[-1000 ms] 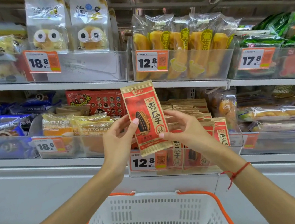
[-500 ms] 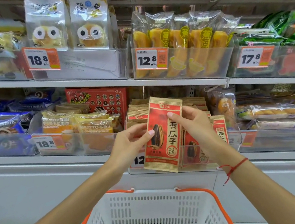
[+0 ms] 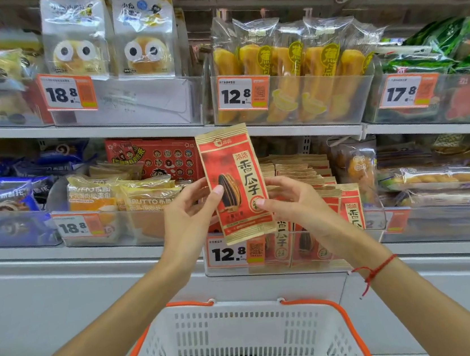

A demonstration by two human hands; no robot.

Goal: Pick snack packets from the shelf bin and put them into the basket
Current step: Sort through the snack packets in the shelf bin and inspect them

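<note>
- While you stand facing the shelving, your left hand (image 3: 187, 222) and right hand (image 3: 296, 208) hold 1 red-and-tan snack packet (image 3: 234, 182) between them, upright and slightly tilted, its printed face toward you.
- Your left thumb lies on the packet's front beside the sunflower-seed picture; your right thumb presses the lower right of the front, with the other fingers of both hands behind it.
- The packet is raised in front of the clear shelf bin (image 3: 312, 260) on the lower shelf, where more packets of the same kind (image 3: 350, 211) stand in rows; a price tag reading 12.8 (image 3: 228, 252) is fixed to the bin's front.
- A red string bracelet (image 3: 372, 272) circles your right wrist.
- Nearest to you, below your forearms, sits the white basket (image 3: 238, 334) with slotted walls and orange handles; no packet shows in the part you can see.
- To the left on the lower shelf are yellow bread packs (image 3: 129, 193) behind an 18.8 tag, with blue-wrapped packs (image 3: 2, 194) further left.
- On the upper shelf, white bags with big-eyed faces (image 3: 110, 36) stand at the left, yellow stick snacks in clear wrap (image 3: 296, 60) fill the middle bin, and green packs (image 3: 448, 42) lie at the right.
- The shelf edges and the cabinet face below them are pale grey-white.
</note>
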